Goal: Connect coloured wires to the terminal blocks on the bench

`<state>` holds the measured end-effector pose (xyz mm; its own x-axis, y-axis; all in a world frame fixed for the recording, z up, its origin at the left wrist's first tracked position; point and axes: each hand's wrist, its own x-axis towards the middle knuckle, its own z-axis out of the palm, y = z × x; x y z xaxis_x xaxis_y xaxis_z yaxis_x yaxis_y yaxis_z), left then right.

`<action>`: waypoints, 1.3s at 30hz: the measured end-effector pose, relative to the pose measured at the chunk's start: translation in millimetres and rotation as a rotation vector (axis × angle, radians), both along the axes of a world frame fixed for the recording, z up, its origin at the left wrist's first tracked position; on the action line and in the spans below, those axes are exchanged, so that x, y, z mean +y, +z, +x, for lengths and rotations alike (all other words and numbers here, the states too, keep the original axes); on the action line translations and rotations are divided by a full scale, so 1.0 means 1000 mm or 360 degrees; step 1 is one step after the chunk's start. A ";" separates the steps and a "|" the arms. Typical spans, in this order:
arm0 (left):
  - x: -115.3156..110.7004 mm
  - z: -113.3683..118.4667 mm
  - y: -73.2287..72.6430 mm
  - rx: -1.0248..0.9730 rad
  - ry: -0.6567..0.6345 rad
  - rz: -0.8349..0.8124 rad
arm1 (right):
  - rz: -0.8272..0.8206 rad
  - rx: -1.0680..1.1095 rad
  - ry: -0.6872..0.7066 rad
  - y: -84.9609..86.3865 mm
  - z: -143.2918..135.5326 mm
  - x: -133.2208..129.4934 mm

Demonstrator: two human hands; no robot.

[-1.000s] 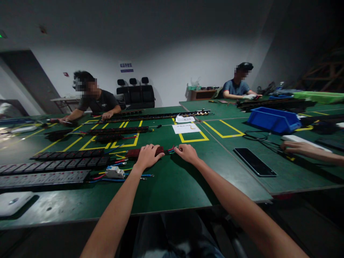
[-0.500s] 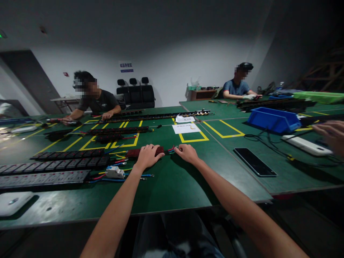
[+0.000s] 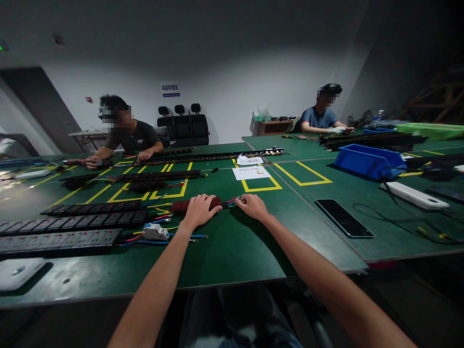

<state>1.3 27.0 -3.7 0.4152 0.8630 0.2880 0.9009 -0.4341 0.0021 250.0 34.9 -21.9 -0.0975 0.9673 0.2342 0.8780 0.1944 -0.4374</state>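
While the left hand point(image 3: 199, 211) lies across a dark red piece point(image 3: 178, 207) on the table point(image 3: 224, 256), its fingers point(image 3: 201, 198) are loosely curved over the top, with the thumb set apart toward the right; how firmly they press or grip cannot be told. The right hand point(image 3: 253, 207) has its fingers drawn nearly closed, thumb and fingertips together at the ends of the thin coloured wires point(image 3: 229, 203) that come out of the right end of the dark red piece. This piece lies flat, well in from the near edge. Left of the hands, three black socket strips point(image 3: 72, 240) lie roughly side by side, their wires reaching rightward to ring-shaped ends, with a white breaker point(image 3: 155, 232) among the nearest ones. A white rounded device point(image 3: 20, 274) sits at the lower left. Beyond the hands, two white paper sheets point(image 3: 251, 174) lie by yellow tape outlines point(image 3: 263, 189), and more dark strips point(image 3: 159, 176) lie farther left. To the right are a phone point(image 3: 343, 218), a black cable point(image 3: 391, 220), a slim white box point(image 3: 415, 195) and a blue bin point(image 3: 368, 163). Across the table, one person point(image 3: 136, 139) leans in at left and another point(image 3: 319, 118) works at right.
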 end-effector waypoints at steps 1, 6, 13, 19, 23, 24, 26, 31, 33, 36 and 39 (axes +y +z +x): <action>0.000 0.000 0.000 0.0005 0.0002 0.0003 | 0.0007 0.0003 -0.0001 0.000 0.000 0.000; 0.000 0.000 -0.001 0.0011 0.0004 0.0013 | 0.0013 0.0010 0.0000 0.000 0.000 -0.001; 0.001 0.000 0.000 -0.0006 -0.0003 -0.0015 | 0.0020 0.0025 0.0007 0.001 0.000 -0.001; 0.000 -0.001 0.001 -0.0022 -0.0006 -0.0023 | 0.0008 0.0013 0.0004 0.000 0.000 0.000; 0.000 0.000 0.002 -0.0018 -0.0003 -0.0041 | 0.0002 0.0014 0.0004 0.000 0.000 0.000; -0.001 0.000 0.002 -0.0015 -0.0002 -0.0042 | 0.0003 0.0015 0.0006 0.000 0.000 0.000; -0.001 0.000 0.003 -0.0008 -0.0002 -0.0038 | 0.0010 0.0013 0.0008 0.000 0.000 0.000; -0.001 0.001 0.002 0.0001 0.0017 -0.0022 | -0.0006 -0.0009 -0.0017 0.000 0.000 0.001; -0.001 0.001 0.001 0.0000 0.0019 -0.0023 | -0.0008 -0.0015 -0.0017 0.000 0.000 0.001; 0.000 0.001 0.001 -0.0007 0.0010 -0.0025 | -0.0001 -0.0023 -0.0013 -0.001 0.000 0.001; 0.000 0.000 0.001 -0.0017 0.0006 -0.0019 | 0.0002 -0.0021 -0.0009 0.000 0.000 0.001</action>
<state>1.7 27.1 -3.1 0.4086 0.8680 0.2820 0.9025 -0.4303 0.0169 250.1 36.0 -22.3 -0.0949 0.9676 0.2339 0.8849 0.1896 -0.4255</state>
